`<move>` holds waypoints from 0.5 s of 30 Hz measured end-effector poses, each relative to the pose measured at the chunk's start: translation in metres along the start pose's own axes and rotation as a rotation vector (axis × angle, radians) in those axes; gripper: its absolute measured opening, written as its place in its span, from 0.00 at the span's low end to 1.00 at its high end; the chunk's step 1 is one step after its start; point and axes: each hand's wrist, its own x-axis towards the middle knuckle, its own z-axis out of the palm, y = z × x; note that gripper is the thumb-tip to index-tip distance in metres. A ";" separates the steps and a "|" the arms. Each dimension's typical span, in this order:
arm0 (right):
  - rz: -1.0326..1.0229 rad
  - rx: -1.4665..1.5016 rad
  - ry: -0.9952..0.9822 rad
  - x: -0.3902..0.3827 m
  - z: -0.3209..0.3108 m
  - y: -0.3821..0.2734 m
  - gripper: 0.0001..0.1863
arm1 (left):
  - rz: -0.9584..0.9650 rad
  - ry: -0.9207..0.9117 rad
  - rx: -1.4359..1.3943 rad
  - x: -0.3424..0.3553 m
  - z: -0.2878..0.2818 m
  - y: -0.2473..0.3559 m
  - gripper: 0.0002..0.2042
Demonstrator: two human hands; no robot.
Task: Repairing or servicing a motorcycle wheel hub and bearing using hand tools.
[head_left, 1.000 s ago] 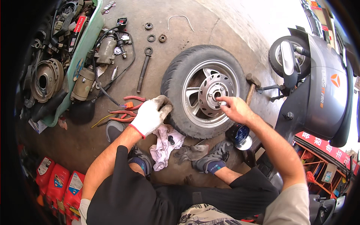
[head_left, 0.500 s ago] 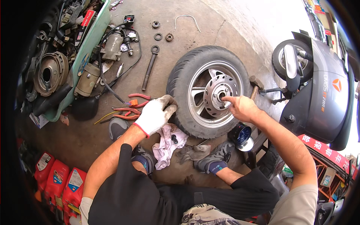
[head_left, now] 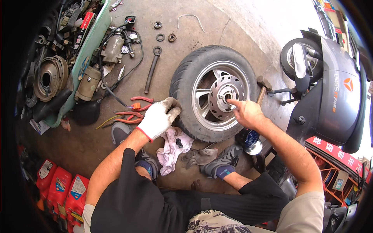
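A motorcycle wheel (head_left: pixel 184 77) with a black tyre and silver rim leans in front of me, its slotted brake disc (head_left: pixel 216 86) facing right. My bare right hand (head_left: pixel 248 113) reaches to the hub (head_left: pixel 228 96), index finger stretched to the lower edge of its bore and the other fingers curled. No tool shows in it. My left hand (head_left: pixel 159 118), in a white glove with dirty fingertips, is closed beside the tyre's left edge. Whatever its curled fingers hold, if anything, is hidden. Below it lies a pinkish rag (head_left: pixel 169 151) with a small black part (head_left: pixel 179 143) on top.
Red-handled pliers (head_left: pixel 130 116) lie left of my glove. Beyond are a long axle bolt (head_left: pixel 152 73), a washer (head_left: pixel 160 37) and bearings (head_left: pixel 171 37). A hammer (head_left: pixel 263 86) is behind the wheel, a grey scooter (head_left: pixel 330 93) at right, and a green bin (head_left: pixel 79 70) of parts at left.
The view has shifted slightly, moving the floor items a little left. My right index finger sits slightly lower against the hub bore, which shows more. My left hand keeps its place by the tyre.
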 end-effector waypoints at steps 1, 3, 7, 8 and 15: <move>0.002 0.000 0.001 0.002 0.002 0.003 0.26 | -0.002 0.000 0.012 0.000 0.001 -0.001 0.11; 0.216 0.878 -0.130 0.009 0.010 0.011 0.26 | 0.000 -0.001 0.025 0.001 0.001 -0.002 0.11; 0.424 1.634 0.008 0.000 0.022 -0.001 0.33 | 0.000 0.000 0.001 0.000 0.001 -0.002 0.11; 0.386 1.863 0.021 -0.002 0.024 -0.012 0.37 | -0.009 0.005 -0.007 0.000 0.001 -0.001 0.11; 0.322 2.538 0.312 0.005 0.052 -0.051 0.39 | -0.022 -0.010 -0.003 0.002 0.002 0.003 0.10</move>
